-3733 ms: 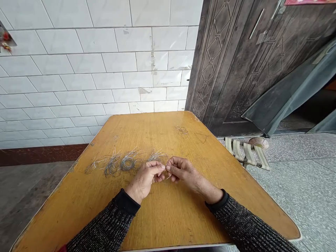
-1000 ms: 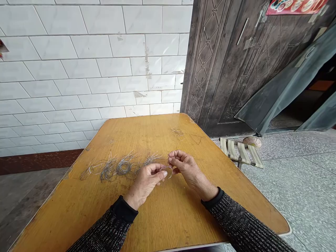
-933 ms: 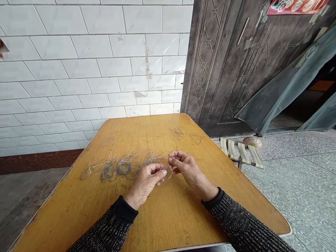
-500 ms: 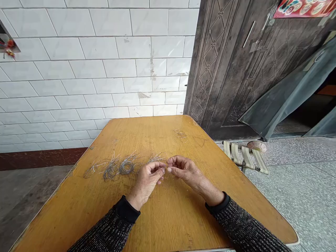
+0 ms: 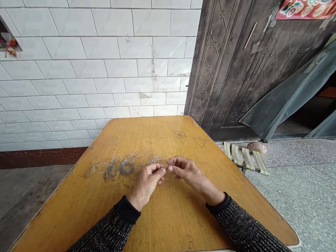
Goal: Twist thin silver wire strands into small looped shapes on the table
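Over the middle of the table, my left hand (image 5: 150, 179) is closed, thumb against forefinger, pinching a thin wire (image 5: 168, 172) that is barely visible. My right hand (image 5: 188, 171) faces it with thumb and forefinger pinched together at the same wire, the fingertips of both hands almost touching. Just left of my hands lie several loose coils of thin grey wire; one round coil (image 5: 127, 167) sits beside a more tangled one (image 5: 111, 169). Another bunch of wire ends (image 5: 156, 158) sticks out behind my left hand, which partly hides it.
The wooden table (image 5: 168, 217) has thin copper-coloured wire loops (image 5: 181, 134) and a bent strand (image 5: 201, 140) toward its far right. A strapped folding stool (image 5: 245, 156) stands on the floor beyond the right edge. White tiled wall (image 5: 112, 66) and a dark door (image 5: 225, 80) close off the back.
Both hands keep nearly the same pinch and place. A small loop of thin wire shows slightly more below the fingertips. The view has shifted very slightly.
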Tool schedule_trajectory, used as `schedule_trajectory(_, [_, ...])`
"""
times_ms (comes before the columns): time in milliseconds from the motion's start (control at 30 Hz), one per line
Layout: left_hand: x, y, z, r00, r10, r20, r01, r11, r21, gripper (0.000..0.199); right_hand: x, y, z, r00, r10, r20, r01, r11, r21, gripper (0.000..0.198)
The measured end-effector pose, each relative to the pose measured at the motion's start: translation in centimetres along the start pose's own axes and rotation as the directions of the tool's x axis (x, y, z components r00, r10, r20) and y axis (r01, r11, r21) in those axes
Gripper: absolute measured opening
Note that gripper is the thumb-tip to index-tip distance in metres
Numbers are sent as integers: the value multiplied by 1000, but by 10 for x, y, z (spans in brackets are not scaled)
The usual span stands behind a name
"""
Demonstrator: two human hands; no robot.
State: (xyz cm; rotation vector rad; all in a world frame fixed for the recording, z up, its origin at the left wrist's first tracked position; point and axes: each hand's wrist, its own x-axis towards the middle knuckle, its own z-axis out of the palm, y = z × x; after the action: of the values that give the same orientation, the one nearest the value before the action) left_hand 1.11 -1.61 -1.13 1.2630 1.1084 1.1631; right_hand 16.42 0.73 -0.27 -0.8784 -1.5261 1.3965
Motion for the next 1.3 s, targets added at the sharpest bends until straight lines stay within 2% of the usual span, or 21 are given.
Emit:
schedule_trajectory(100, [-2, 3, 0, 997, 81, 18, -83, 976, 200, 18, -2, -7, -5, 991, -112, -70, 104, 989, -108, 30])
schedule_trajectory(200, [-6, 10, 1, 986, 131, 105, -159, 929, 333, 18, -1, -7, -8, 983, -166, -81, 146, 967, -209, 28])
schedule_trajectory(467, [-13, 20, 2, 957, 192, 216, -261, 897, 358, 16, 5, 1, -5, 999, 13, -44, -13, 1000, -2, 39])
schedule_trajectory(567, [-13, 21, 3, 955, 185, 231, -260, 899, 353, 17, 6, 3, -4, 997, 66, -31, -65, 997, 45, 40])
schedule_trajectory(633, [-12, 19, 3, 963, 157, 218, -226, 913, 339, 18, 6, 3, -4, 997, 54, -51, -52, 998, 48, 40])
schedule_trajectory(767, [-8, 12, 3, 989, 128, 78, -145, 946, 289, 20, 4, 1, -4, 994, -20, -103, 28, 997, 77, 36])
schedule_trajectory(867, [-5, 8, 2, 987, 156, -32, -143, 955, 260, 22, 2, 1, -1, 999, 34, -22, -32, 994, 104, 37])
schedule_trajectory(933, [-5, 8, 1, 986, 156, -64, -137, 964, 229, 24, 1, 3, 2, 995, 81, 56, -86, 992, 91, 37])
schedule_trajectory(1000, [-5, 9, 1, 990, 130, -62, -117, 978, 175, 25, 1, 6, 4, 991, 94, 94, -102, 991, 91, 36])
schedule_trajectory(1167, [-5, 8, 2, 1000, 27, -7, -27, 998, -60, 25, 3, 7, 7, 995, 66, 80, -76, 988, 133, 34])
schedule_trajectory(1300, [-2, 2, 0, 994, -91, 66, 107, 944, -312, 24, 3, 4, 9, 994, 70, 79, -82, 983, 162, 34])
